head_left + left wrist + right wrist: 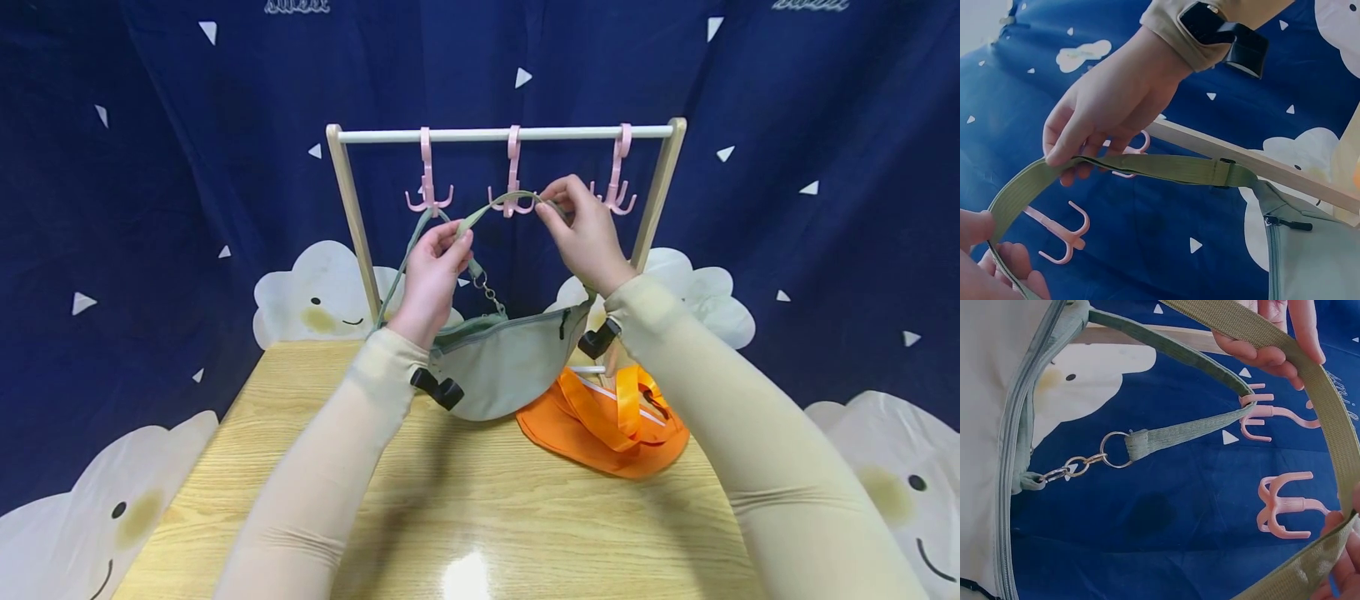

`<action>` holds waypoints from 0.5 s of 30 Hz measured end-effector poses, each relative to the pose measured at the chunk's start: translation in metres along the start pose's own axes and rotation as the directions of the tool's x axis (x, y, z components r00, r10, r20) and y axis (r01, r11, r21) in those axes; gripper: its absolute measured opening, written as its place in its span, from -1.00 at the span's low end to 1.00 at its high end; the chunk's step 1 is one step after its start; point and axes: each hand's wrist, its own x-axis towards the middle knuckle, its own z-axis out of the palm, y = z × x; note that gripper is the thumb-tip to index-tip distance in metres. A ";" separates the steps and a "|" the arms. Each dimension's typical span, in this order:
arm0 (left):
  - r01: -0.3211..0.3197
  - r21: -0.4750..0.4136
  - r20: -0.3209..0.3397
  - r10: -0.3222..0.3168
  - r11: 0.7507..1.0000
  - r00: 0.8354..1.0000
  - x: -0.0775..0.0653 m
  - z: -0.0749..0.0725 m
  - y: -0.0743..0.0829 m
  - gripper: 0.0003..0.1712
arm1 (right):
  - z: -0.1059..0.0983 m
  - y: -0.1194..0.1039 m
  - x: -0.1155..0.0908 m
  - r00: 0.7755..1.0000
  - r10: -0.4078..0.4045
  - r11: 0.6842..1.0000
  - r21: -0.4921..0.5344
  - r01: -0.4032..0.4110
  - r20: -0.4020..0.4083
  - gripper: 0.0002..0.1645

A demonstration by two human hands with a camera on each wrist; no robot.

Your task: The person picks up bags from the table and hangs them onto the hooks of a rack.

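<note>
A grey-green sling bag (502,367) hangs in front of the rack by its olive webbing strap (480,215). My left hand (433,271) pinches the strap at its left, and my right hand (587,229) pinches it farther right between thumb and fingers. Between the hands the strap arches in front of the middle pink hook (513,171). Behind my left hand, a second green bag (468,327) hangs by its strap from the left pink hook (427,175). Rings and a short chain (1079,465) join that strap to its bag.
A wooden rack with a white bar (465,135) stands at the back of the table (300,467). The right pink hook (618,171) hangs behind my right hand. An orange bag (600,425) lies on the table at right. Behind everything is a blue curtain (187,167).
</note>
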 end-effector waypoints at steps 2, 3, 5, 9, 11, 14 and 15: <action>-0.003 -0.004 -0.004 0.003 1.000 1.000 0.000 0.000 -0.001 -0.60 | 0.002 0.000 0.001 1.000 -0.004 1.000 0.003 0.004 -0.013 -0.73; -0.005 -0.007 -0.006 0.005 1.000 1.000 0.001 0.000 -0.001 -0.60 | 0.003 0.001 0.002 1.000 -0.007 1.000 0.003 0.007 -0.021 -0.73; -0.008 -0.010 -0.014 0.008 1.000 1.000 0.001 0.001 -0.002 -0.60 | 0.005 0.002 0.003 0.999 -0.008 1.000 0.004 0.008 -0.032 -0.73; -0.014 -0.008 -0.023 0.013 1.000 1.000 0.002 0.001 -0.005 -0.59 | 0.010 0.005 0.005 0.999 -0.017 1.000 0.010 0.017 -0.049 -0.74; -0.016 -0.002 -0.025 0.016 1.000 1.000 0.003 0.001 -0.006 -0.59 | 0.012 0.006 0.006 0.998 -0.017 1.000 0.010 0.017 -0.054 -0.74; -0.017 -0.002 -0.029 0.017 1.000 0.999 0.004 0.001 -0.008 -0.58 | 0.016 0.007 0.007 0.998 -0.013 1.000 0.012 0.014 -0.066 -0.73; -0.016 0.000 -0.031 0.016 1.000 0.999 0.005 0.001 -0.009 -0.58 | 0.017 0.007 0.007 0.997 -0.013 1.000 0.013 0.014 -0.071 -0.73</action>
